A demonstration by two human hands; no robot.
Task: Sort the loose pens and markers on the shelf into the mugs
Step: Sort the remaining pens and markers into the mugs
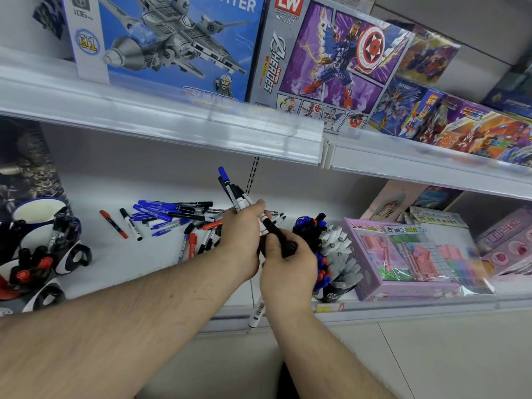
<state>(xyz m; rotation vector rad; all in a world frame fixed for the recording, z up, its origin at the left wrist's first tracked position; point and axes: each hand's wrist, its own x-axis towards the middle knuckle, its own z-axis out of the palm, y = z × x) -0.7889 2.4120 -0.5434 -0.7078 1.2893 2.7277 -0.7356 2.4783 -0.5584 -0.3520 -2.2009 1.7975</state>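
Observation:
A heap of loose blue, black and red pens and markers (172, 216) lies on the white shelf (121, 263). My left hand (241, 234) grips a bundle of markers (233, 188) that stick up and back. My right hand (288, 263) holds a black-capped marker (273, 228) just in front of the left hand. A dark mug (334, 293) crammed with markers stands right of my hands. At the far left stand several white and dark mugs (46, 243), some holding markers. A white marker (256, 312) pokes out below my right wrist at the shelf's front edge.
An upper shelf edge (172, 122) overhangs my hands, with toy building-block boxes (325, 61) on it. A purple stationery box (403, 257) sits right of the full mug, with pink boxes (506, 243) beyond. A dark poster (26, 162) leans at the back left.

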